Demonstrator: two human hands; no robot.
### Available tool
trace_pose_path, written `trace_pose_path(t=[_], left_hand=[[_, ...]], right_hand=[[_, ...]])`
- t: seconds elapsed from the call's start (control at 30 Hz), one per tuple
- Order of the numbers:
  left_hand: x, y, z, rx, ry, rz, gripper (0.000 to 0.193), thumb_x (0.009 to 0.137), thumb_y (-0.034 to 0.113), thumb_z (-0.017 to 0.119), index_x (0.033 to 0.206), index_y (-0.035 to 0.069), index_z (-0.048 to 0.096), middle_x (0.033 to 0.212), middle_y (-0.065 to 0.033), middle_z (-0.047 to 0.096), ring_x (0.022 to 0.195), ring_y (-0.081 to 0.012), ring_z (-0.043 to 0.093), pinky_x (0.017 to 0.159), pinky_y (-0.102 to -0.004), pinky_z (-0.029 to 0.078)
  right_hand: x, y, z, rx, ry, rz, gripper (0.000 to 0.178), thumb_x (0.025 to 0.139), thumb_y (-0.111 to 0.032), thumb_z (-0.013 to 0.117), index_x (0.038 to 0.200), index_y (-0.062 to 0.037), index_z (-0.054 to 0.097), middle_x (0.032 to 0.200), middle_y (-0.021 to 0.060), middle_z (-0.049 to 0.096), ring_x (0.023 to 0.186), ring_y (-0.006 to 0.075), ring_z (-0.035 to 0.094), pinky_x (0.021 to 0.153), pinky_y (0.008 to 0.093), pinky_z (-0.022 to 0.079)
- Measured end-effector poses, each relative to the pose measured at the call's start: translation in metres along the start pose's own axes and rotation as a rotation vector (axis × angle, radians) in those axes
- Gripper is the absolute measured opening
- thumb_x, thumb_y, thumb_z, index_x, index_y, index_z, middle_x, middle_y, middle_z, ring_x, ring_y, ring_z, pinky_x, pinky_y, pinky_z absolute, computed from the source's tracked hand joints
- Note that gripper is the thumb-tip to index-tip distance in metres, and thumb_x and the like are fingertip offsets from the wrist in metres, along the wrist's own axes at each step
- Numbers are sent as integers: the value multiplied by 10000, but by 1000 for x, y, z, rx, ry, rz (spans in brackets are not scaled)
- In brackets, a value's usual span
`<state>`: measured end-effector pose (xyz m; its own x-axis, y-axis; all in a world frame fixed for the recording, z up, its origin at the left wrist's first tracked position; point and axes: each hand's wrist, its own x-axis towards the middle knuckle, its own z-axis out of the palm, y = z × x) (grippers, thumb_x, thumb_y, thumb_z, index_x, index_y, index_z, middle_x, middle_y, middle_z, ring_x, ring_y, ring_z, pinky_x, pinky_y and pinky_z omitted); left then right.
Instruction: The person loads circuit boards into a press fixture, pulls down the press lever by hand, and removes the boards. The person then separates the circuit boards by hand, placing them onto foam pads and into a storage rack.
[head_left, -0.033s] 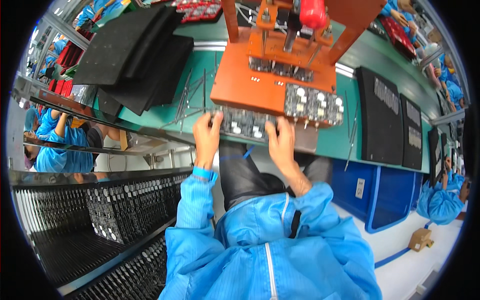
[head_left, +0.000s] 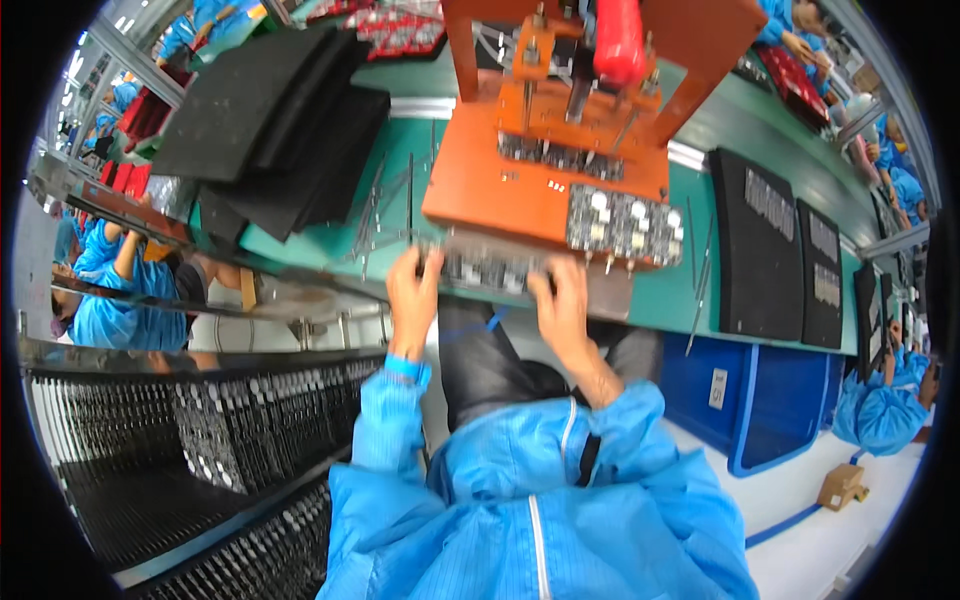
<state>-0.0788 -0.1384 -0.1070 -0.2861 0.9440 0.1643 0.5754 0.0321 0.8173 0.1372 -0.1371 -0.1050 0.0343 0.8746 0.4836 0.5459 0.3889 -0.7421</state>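
Observation:
Between my two hands is a dark circuit board panel (head_left: 488, 272), smeared by motion, at the front edge of an orange press (head_left: 480, 185). My left hand (head_left: 411, 300) pinches its left end between thumb and fingers. At the right end, my right hand (head_left: 563, 312) grips it the same way. Another circuit board panel (head_left: 625, 224), with round white parts, lies on the right front of the press base. Farther back, a strip of circuit boards (head_left: 562, 158) shows beneath the press head, partly hidden by its orange plates. A red handle (head_left: 620, 45) rises above.
Black foam sheets (head_left: 250, 110) are piled at the left, beside thin dark strips (head_left: 410, 190) on the green table. Black foam trays (head_left: 755, 270) lie at the right, above a blue bin (head_left: 790, 400). A rack of circuit boards (head_left: 240, 430) stands at lower left. Other people work nearby.
The panel in my hands has turned from lying fairly flat to a blurred, more tilted position. Both hands keep hold of its ends. The whole view has shifted slightly.

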Motion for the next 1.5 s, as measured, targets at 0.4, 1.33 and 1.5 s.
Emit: trace_pose_path(t=[0.4, 1.33, 1.5], left_hand=[[-91, 38, 5, -411, 134, -96, 644, 919, 116, 548, 1452, 19, 201, 1427, -173, 308, 1268, -278, 383, 1044, -411, 325], [-81, 220, 231, -876, -788, -206, 389, 933, 112, 548, 1275, -60, 480, 1152, -165, 601, 1048, -194, 575, 912, -291, 435], [-95, 229, 234, -771, -813, -177, 728, 930, 112, 529, 1494, 22, 77, 1556, -182, 69, 1451, -257, 50, 1160, -376, 98]], right_hand=[[-16, -24, -26, 337, -177, -108, 53, 813, -39, 631, 835, -30, 583, 916, 72, 638, 835, 174, 596, 730, 303, 454], [13, 113, -353, 14, 410, 379, 250, 885, 41, 509, 1118, 5, 591, 1038, 55, 645, 934, 144, 603, 819, 280, 481], [29, 171, -378, -769, 64, -73, 396, 792, 117, 463, 1152, 4, 585, 1283, 170, 540, 1237, 367, 459, 1010, 413, 399]])
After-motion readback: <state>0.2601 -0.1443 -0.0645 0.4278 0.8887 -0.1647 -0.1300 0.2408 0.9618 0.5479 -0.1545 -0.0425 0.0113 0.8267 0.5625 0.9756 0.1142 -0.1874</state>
